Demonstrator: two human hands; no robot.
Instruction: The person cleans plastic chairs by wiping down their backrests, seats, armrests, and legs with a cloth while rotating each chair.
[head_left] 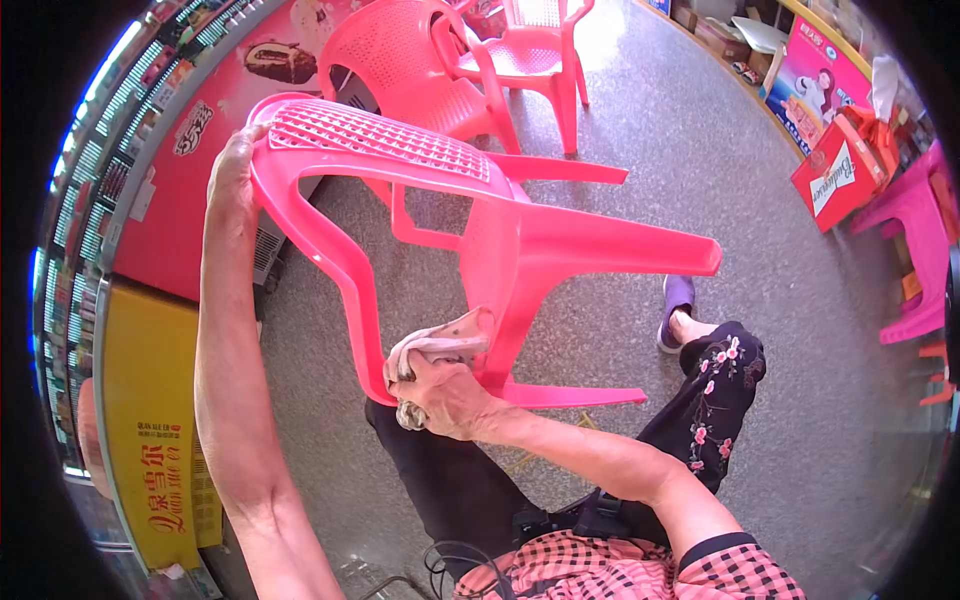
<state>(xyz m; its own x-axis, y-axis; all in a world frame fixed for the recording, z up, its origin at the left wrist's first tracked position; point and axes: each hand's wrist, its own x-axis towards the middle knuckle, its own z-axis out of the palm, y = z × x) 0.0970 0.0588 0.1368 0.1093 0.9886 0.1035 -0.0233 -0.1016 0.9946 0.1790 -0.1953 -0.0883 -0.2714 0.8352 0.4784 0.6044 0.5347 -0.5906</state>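
Note:
A pink plastic armchair (560, 240) is tipped over in front of me, its legs pointing to the right and its latticed backrest toward the upper left. My left hand (236, 165) is closed around the top edge of the backrest, with some fingers hidden behind it. A pale, crumpled cloth (445, 340) is bunched in my right hand (445, 398), which presses it against the chair's near armrest beside the seat. Part of the cloth sticks out below the fingers.
More pink plastic chairs (405, 65) stand just beyond. A red freezer cabinet (165, 235) and a yellow panel (150, 400) line the left. At right are a red Budweiser box (838, 175) and a magenta stool (915, 240). My purple shoe (677, 300) rests on the speckled floor.

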